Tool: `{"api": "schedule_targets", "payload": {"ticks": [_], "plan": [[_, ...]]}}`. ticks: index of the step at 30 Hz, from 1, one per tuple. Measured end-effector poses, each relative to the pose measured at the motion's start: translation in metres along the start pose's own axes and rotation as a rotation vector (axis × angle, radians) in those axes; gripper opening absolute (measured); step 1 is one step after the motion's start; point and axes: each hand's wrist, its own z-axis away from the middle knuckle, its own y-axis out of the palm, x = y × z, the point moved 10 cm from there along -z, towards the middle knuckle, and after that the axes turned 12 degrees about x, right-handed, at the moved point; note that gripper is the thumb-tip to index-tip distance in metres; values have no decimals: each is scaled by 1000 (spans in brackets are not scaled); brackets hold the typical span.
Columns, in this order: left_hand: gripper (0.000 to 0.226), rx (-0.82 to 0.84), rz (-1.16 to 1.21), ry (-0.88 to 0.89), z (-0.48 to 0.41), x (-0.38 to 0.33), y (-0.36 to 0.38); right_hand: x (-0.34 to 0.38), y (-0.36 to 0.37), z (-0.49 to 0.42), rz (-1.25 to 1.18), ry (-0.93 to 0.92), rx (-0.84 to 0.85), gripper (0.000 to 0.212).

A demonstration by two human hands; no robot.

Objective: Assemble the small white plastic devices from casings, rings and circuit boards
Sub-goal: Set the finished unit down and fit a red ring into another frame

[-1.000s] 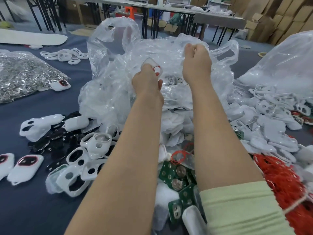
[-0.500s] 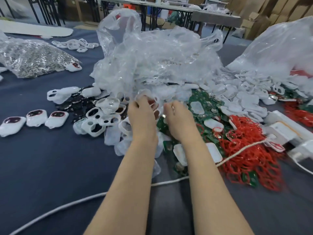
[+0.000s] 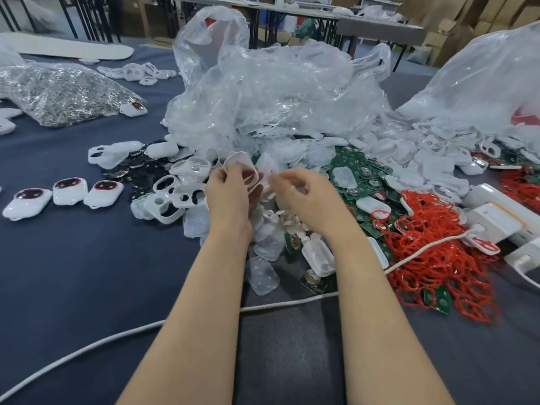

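Diffuse, even light is recorded; shadows are faint. Glare is noted on the clear plastic bag (image 3: 277, 92). The fingers of the right hand (image 3: 309, 194) are motion-blurred. Frame edges are bent by wide-angle distortion.

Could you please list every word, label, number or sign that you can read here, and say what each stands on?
No text here can be read.
Green circuit boards: any printing is too small to read.
White box at the right: an orange-edged mark, blurred, no letters legible.
Cardboard cartons at the back: no legible print.
White casing held by the left hand: no text shows.
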Motion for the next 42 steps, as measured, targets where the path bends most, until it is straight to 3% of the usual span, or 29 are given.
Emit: {"api": "schedule_targets", "payload": {"ticks": [2, 5, 8, 16, 21, 28, 36, 42], "plan": [[13, 6, 12, 4, 1, -1, 0, -5, -6, 0, -140, 39, -59, 54], [13, 19, 0, 49, 1, -6, 4, -11, -11, -1, -250, 80, -139, 46], [6, 14, 16, 95, 3, -10, 7, -5, -11, -1, -117, 37, -138, 30], [9, 70, -20, 135, 6, -14, 14, 0, -16, 3, -52, -16, -127, 25], [10, 97, -82, 134, 1, -10, 18, -4, -28, 9, 81, 75, -271, 23], [13, 148, -46, 79, 0, 0, 24, -10, -9, -1, 380, 195, -171, 19], [16, 217, 283, -47, 3, 5, 34, -10, -16, 0, 288, 190, -267, 23], [22, 212, 93, 13, 10, 2, 29, -3, -24, 5, -9, 53, -314, 22]]}}
